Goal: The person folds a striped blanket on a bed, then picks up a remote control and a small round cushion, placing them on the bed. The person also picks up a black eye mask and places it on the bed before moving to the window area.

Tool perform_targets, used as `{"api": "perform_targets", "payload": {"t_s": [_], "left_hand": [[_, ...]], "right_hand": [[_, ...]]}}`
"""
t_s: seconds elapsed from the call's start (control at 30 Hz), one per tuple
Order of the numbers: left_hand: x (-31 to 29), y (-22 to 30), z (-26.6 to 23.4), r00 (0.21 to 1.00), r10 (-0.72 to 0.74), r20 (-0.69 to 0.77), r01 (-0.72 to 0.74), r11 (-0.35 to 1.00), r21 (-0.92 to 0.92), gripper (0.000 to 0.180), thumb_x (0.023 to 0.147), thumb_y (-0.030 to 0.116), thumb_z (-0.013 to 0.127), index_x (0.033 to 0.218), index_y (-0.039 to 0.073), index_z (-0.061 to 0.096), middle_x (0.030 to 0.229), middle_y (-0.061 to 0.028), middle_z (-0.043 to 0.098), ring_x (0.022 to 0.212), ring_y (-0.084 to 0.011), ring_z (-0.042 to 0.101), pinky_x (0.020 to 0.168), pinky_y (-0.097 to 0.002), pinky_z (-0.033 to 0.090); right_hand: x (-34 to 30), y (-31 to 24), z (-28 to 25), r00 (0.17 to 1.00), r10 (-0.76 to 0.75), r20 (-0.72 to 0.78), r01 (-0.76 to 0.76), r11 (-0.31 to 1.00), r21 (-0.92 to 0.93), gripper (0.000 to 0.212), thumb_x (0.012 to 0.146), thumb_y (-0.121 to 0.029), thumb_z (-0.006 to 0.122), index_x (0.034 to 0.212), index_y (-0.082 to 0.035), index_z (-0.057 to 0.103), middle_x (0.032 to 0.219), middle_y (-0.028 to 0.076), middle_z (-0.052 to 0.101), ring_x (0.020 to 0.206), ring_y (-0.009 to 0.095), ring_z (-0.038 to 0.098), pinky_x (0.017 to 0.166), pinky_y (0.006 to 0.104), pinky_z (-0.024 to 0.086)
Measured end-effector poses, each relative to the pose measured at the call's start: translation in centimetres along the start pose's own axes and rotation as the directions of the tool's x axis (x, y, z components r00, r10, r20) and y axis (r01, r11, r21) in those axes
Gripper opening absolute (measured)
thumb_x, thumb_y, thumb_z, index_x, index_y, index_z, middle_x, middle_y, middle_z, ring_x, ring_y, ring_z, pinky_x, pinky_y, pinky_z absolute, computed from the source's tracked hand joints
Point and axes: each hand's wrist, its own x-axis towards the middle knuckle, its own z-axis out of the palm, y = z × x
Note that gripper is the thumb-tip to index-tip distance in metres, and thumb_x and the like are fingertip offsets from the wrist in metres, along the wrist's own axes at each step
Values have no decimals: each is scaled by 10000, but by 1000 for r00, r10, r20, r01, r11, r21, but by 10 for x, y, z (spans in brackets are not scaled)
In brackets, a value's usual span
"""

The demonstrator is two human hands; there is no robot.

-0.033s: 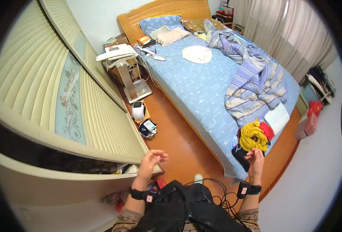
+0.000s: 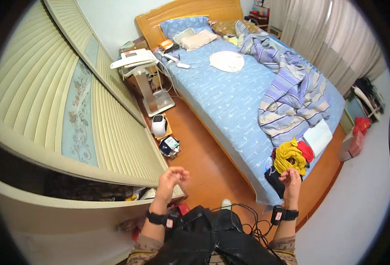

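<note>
Both your hands look unburdened: the left hand (image 2: 173, 177) has its fingers loosely bent with nothing showing between them, and the right hand (image 2: 290, 179) is half curled, likewise with no object visible. Whether your right fingertips brush the fabric, cannot tell. Just beyond that hand lies the yellow cloth (image 2: 284, 155), bunched in a loose coil; its folds probably keep it heaped. Black cloth (image 2: 273, 180) lies just left of your right hand, at the corner of the bed (image 2: 212, 104). Past the yellow, the red cloth (image 2: 306, 151) sits crumpled against it; farther out, the pale folded cloth (image 2: 318, 138) lies flat, its squared edges suggesting deliberate folding. Near your left hand, the slatted door (image 2: 115, 145) borders a dark gap. Black straps (image 2: 288, 215) circle both wrists, seemingly to secure small devices, clear of your fingers.
</note>
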Motion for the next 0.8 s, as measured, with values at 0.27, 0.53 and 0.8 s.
{"api": "perform_targets", "payload": {"t_s": [0.27,0.53,0.8], "left_hand": [[113,17,-64,926,-63,-373,-191,773,-604,138,887,35,514,1020,33,550,954,-94,623,870,-201,607,842,-358,510],[309,-7,-143,893,-353,-278,-134,381,-915,147,829,-40,464,909,34,563,865,-58,598,774,-178,573,778,-338,489],[531,24,-143,915,-391,-96,132,515,-847,134,868,43,517,994,52,563,941,-69,590,814,-186,557,841,-369,482]], "right_hand": [[125,74,-9,903,430,11,-413,860,300,159,938,-225,542,961,-69,565,759,43,603,626,146,573,695,327,509],[176,98,-40,875,376,-305,-206,860,467,103,893,-142,596,972,-76,591,858,-3,586,765,146,551,757,294,455],[228,87,19,745,406,-530,-151,876,459,95,910,-201,566,934,-117,602,769,-3,639,670,146,601,708,330,514]]}}
